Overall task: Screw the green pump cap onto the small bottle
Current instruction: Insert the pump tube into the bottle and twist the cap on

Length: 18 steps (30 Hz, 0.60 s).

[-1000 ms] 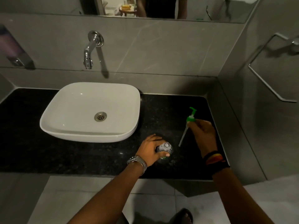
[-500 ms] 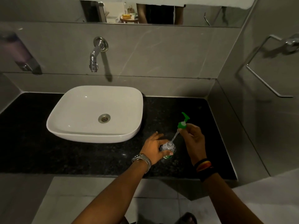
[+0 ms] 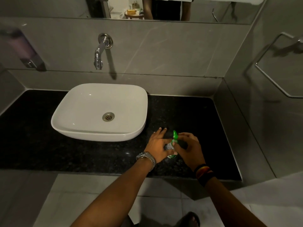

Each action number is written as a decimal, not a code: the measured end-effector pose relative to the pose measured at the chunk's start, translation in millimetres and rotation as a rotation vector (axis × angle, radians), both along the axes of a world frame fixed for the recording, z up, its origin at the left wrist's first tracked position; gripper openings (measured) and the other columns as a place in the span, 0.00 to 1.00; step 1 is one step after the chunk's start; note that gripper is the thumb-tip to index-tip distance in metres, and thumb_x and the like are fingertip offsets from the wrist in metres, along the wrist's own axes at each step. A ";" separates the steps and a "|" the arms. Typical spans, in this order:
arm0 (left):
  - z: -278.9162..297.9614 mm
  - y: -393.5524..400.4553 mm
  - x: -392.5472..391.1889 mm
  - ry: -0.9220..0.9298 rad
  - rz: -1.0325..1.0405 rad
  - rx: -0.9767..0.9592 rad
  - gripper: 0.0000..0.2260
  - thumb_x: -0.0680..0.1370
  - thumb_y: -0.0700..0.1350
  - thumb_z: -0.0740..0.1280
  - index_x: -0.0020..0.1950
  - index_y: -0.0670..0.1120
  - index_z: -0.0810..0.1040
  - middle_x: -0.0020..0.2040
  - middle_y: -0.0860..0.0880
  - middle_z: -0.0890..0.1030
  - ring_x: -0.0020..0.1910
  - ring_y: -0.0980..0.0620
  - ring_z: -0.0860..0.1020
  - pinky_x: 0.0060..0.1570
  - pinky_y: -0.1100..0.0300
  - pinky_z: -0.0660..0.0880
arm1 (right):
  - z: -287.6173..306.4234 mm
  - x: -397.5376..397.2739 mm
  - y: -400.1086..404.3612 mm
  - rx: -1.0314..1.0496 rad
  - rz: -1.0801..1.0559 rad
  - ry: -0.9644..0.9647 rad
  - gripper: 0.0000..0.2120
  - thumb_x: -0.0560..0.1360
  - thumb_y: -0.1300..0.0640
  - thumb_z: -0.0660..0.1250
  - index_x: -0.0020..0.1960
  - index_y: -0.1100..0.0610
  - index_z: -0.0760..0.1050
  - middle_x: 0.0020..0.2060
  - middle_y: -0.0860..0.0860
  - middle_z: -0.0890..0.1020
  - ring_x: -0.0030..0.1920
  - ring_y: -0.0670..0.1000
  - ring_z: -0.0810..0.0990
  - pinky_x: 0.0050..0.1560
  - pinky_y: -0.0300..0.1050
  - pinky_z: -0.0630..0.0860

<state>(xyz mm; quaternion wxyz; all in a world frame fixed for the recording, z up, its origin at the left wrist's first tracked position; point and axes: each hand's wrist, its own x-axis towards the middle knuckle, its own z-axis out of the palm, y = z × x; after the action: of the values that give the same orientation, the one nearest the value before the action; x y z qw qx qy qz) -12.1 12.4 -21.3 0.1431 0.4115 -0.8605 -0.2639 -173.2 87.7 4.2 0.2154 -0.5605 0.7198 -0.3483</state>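
While the black granite countertop (image 3: 85,154) carries the scene and the white vessel basin (image 3: 100,112) sits well beyond the knuckles of the left hand, both hands meet over the counter's near right part. Wall spout (image 3: 99,53), upper left of the fingers, is not running.

Left hand (image 3: 158,145): wristwatch (image 3: 146,158) on the wrist. Thumb and the fingers nearest it are curled around the small bottle (image 3: 169,147), while the outer fingers are spread flat toward the basin. Judged function: to pin the bottle upright on the counter and stop it turning with the cap.

Right hand (image 3: 188,149): dark bands (image 3: 204,173) at the wrist. Thumb and forefinger are pinched closed on the collar of the green pump cap (image 3: 175,138); the remaining fingers are bent loosely behind it. Judged function: a fingertip pinch lets the collar be twirled in short turns.

Small bottle: clear, with a green label patch showing below the left thumb; it stands between the two sets of fingertips, largely hidden by them.

Green pump cap: seated on the bottle's mouth, nozzle pointing up and away from the right fingertips. No dip tube shows, so it is presumably inside the bottle. Whether the threads have caught cannot be told; the collar is masked by the fingers. Judged stage: start of screwing, with tightening turns to come. A tilted collar would risk cross-threading.
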 end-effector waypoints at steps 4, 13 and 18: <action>-0.5 -0.8 0.2 -0.011 -0.006 -0.011 0.24 0.71 0.65 0.70 0.65 0.59 0.79 0.80 0.42 0.61 0.80 0.40 0.54 0.76 0.41 0.53 | 6.2 1.9 -2.3 0.006 -0.008 0.169 0.14 0.71 0.44 0.73 0.52 0.50 0.82 0.55 0.48 0.81 0.60 0.52 0.76 0.65 0.57 0.72; -2.2 -2.2 1.1 -0.001 -0.005 -0.008 0.24 0.72 0.65 0.68 0.65 0.58 0.79 0.80 0.43 0.61 0.80 0.42 0.53 0.77 0.42 0.52 | -3.2 1.1 0.0 0.053 -0.002 -0.102 0.17 0.68 0.49 0.78 0.55 0.49 0.82 0.60 0.50 0.77 0.64 0.54 0.75 0.66 0.57 0.75; -1.0 -2.6 0.7 -0.001 -0.007 0.000 0.24 0.71 0.64 0.70 0.65 0.58 0.79 0.80 0.44 0.61 0.80 0.42 0.53 0.76 0.42 0.51 | -6.4 1.3 -6.0 0.068 -0.115 -0.034 0.21 0.61 0.38 0.77 0.44 0.50 0.78 0.46 0.47 0.77 0.50 0.50 0.77 0.51 0.51 0.79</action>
<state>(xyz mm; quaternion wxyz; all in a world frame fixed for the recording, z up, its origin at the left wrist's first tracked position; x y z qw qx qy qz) -11.4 9.8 -22.3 0.1416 0.4089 -0.8619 -0.2643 -171.8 81.7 -2.2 0.2262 -0.5044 0.7586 -0.3450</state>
